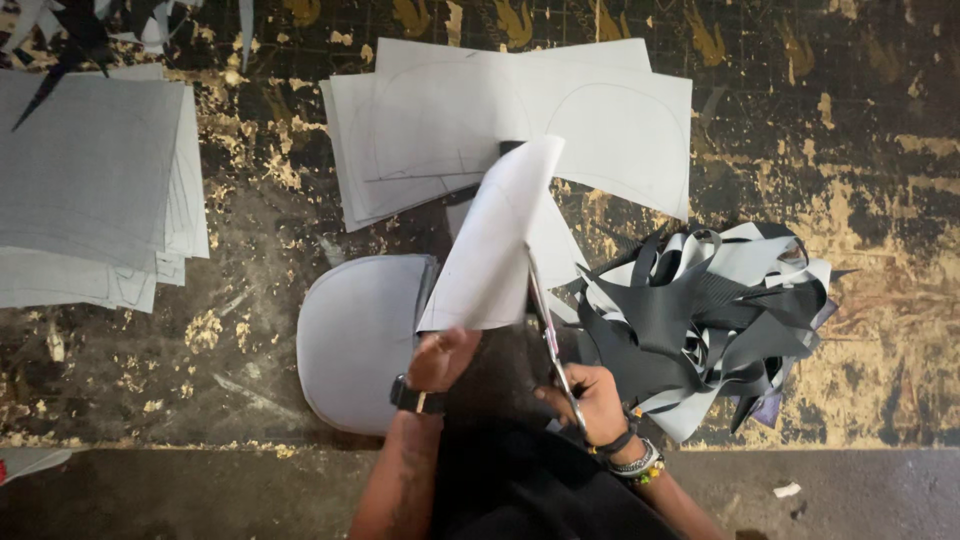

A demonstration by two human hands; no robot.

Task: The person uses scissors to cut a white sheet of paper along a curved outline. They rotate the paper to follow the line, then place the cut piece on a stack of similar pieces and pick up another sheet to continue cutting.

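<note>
Left hand pinches the lower edge of a grey sheet, which rises upright above it. Right hand closed on scissors; blades seem to meet the sheet's right edge. Scrap strips piled just right; rounded cut pieces stacked left.

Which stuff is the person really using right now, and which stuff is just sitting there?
In use:
left hand holding the white sheet
right hand working the scissors

Just sitting:
stack of marked sheets
grey sheet stack
rounded cut pieces
heap of black and white offcuts
worn worktable
</note>
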